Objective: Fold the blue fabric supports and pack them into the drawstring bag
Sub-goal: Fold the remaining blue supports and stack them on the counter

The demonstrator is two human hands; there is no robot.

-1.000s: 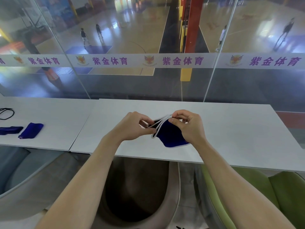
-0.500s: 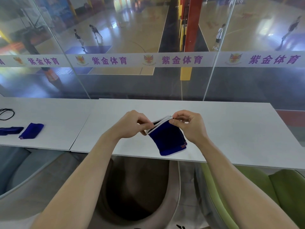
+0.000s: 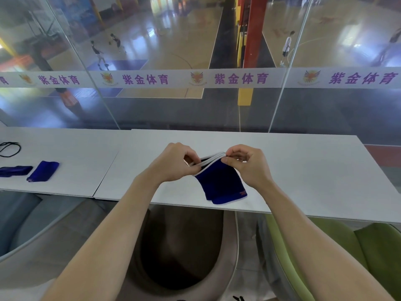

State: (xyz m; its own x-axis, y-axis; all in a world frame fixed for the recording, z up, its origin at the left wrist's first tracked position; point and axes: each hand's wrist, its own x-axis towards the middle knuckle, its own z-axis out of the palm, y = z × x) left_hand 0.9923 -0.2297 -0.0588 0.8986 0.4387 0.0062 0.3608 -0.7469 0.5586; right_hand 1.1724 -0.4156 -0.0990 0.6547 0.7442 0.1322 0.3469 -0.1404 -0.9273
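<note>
A blue fabric support with white edging hangs above the near edge of the white table. My left hand pinches its white-trimmed top edge at the left end. My right hand pinches the same edge at the right end. The layered white rims lie stacked between my fingers. Two more blue supports lie on the table at far left, one folded and one darker beside it. No drawstring bag can be made out.
A black cord loop lies at the far left of the table. Glass panels with a printed white band stand right behind the table. Grey and green chairs sit below the table's near edge.
The support has dropped from a bunched shape to hanging longer below my hands, its lower end swinging toward the table's near edge. Both hands stayed in about the same place.
</note>
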